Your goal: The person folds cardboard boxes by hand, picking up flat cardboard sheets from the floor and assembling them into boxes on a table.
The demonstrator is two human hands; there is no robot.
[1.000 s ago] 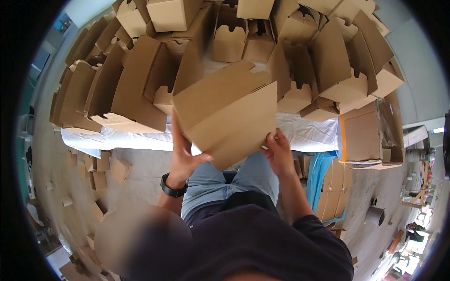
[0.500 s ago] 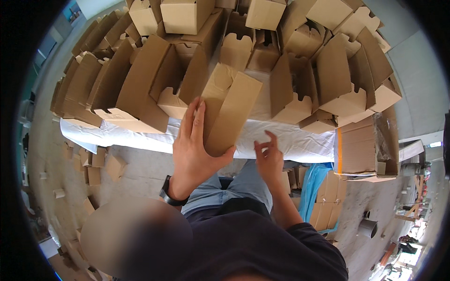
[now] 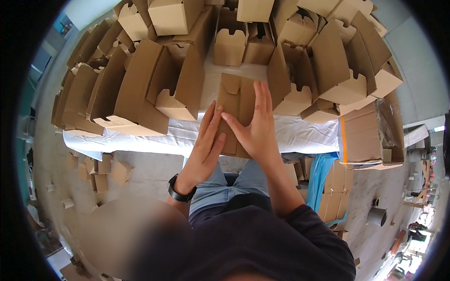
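A flattish brown cardboard box (image 3: 230,100) with a rounded tab at its far end lies in front of me, its near end over the table's edge. My left hand (image 3: 204,150) rests along its left side, fingers stretched out and thumb on the near part. On the right half lies my right hand (image 3: 257,129), open, its fingers pointing away from me and its thumb reaching left across the top near my left fingertips. A lengthwise seam runs between the box's two upper panels. The underside is hidden.
Open cardboard bins with notched fronts (image 3: 180,100) stand on the left, more bins (image 3: 293,100) on the right. A white cloth (image 3: 300,133) covers the table edge. Small boxes (image 3: 99,180) lie on the floor at left; a blue plastic sheet (image 3: 320,180) hangs beside cartons at right.
My right hand has come up from beside the box onto its right half. The box has turned from a rightward tilt to nearly straight ahead. My left hand has shifted slightly right and down.
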